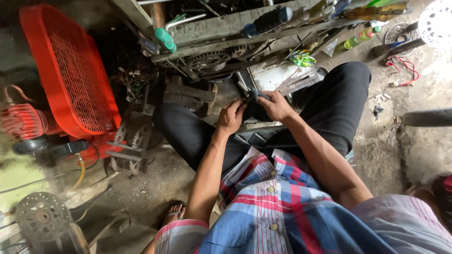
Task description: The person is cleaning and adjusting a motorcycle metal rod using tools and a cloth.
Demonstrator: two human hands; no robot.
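Note:
I sit with my knees apart in black trousers. My left hand [230, 115] and my right hand [275, 105] meet between my knees, both closed on a small dark part [254, 95] with a bluish end. The part is mostly hidden by my fingers, so its shape is unclear. A dark flat piece [256, 137] lies across my lap just below the hands.
A red air compressor with a mesh guard [70, 70] stands at the left. A cluttered shelf with screwdrivers [165, 40] and bottles [360, 36] runs ahead. Sprockets [132, 136] lie on the dirt floor, a metal disc [42, 216] sits bottom left, and a tyre [426, 117] lies at the right.

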